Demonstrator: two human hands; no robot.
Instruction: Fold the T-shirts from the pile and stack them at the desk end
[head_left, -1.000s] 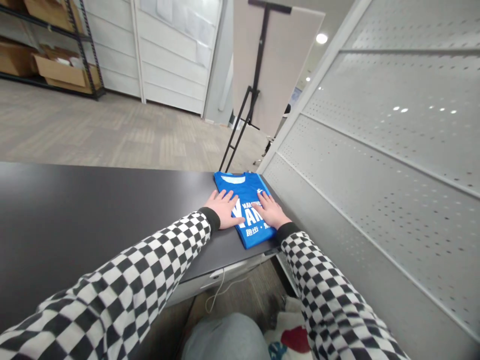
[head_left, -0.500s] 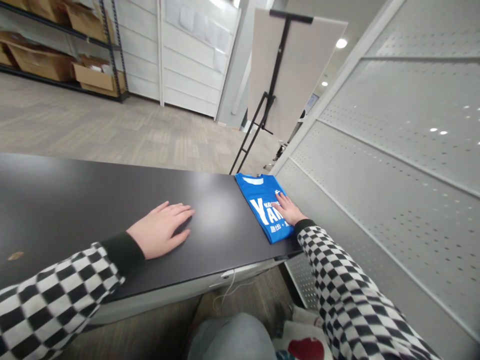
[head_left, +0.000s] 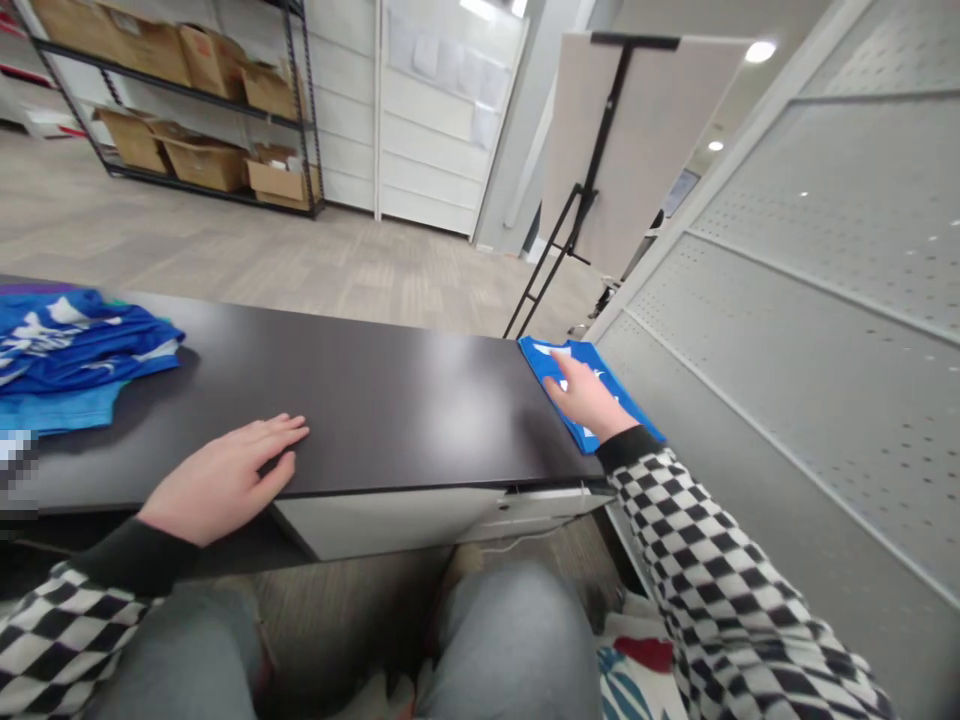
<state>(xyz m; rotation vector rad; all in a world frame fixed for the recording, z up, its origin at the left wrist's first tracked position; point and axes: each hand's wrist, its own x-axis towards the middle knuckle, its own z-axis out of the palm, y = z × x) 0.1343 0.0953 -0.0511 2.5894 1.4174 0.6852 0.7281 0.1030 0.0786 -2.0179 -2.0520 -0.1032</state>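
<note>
Settling folded blue T-shirt [head_left: 589, 358] at right end of table [head_left: 375, 400] looked like step in hand. Right hand [head_left: 589, 395] lay over it, gripping nothing; left hand [head_left: 232, 475], empty, loosely spread near front edge. Next move probably called for reaching left toward rumpled blue garments [head_left: 75, 340].

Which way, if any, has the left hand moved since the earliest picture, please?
Yes. The left hand has moved left along the dark table, away from the perforated panel and off the folded blue shirt.
</note>
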